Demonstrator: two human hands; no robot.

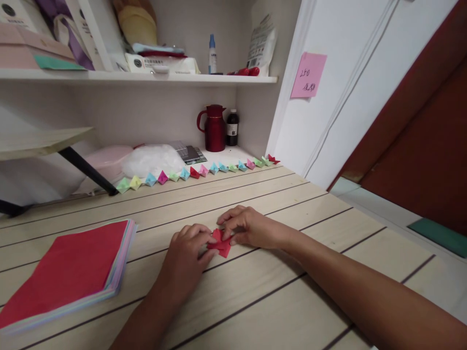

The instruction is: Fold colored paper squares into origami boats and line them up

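Red paper (223,250), slatted table (277,301), shelved alcove (153,116)

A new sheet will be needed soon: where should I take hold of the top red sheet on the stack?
Probably pinch the red sheet at its right edge, coming from the right. It lies flat on the stack, so only an edge offers grip, and that edge faces the left hand. Both it and the right hand are pinching the folded piece.
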